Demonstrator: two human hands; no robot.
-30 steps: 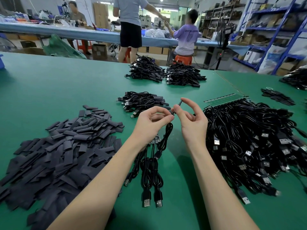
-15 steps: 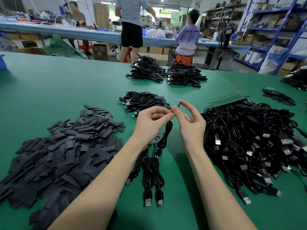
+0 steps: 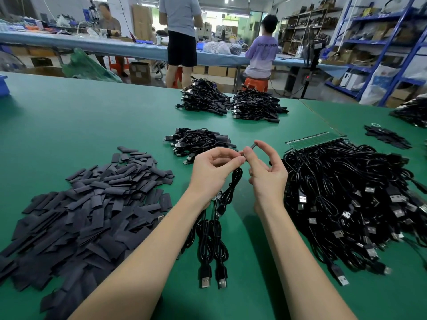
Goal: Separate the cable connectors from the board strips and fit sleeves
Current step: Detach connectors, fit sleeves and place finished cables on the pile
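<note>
Sleeves [image 3: 92, 204] lie in a loose heap well to the left of both hands, flat on the green table [image 3: 69, 116], none being touched now. Left hand [image 3: 212, 172] hovers over the table with thumb and forefinger curled together, their tips meeting the right hand's tips; a black cable [image 3: 233, 183] hangs down from just under those fingertips, so I judge it pinches the cable's end, though the contact itself is hidden. Right hand [image 3: 268, 176] pinches a short dark sleeve [image 3: 252, 145] between thumb and forefinger, the other fingers loosely bent and holding nothing. That sleeve's long axis runs up and away to the right from the pinch, its near end pointing at the left fingertips. The move ahead seems to turn on this: cable end and sleeve mouth sit tip to tip, nearly in line, so sliding one into the other needs only a small push along that axis. Further right, just beside the right hand, lies the tangled cable pile [image 3: 346, 192] with a board strip [image 3: 316, 140] at its far edge.
</note>
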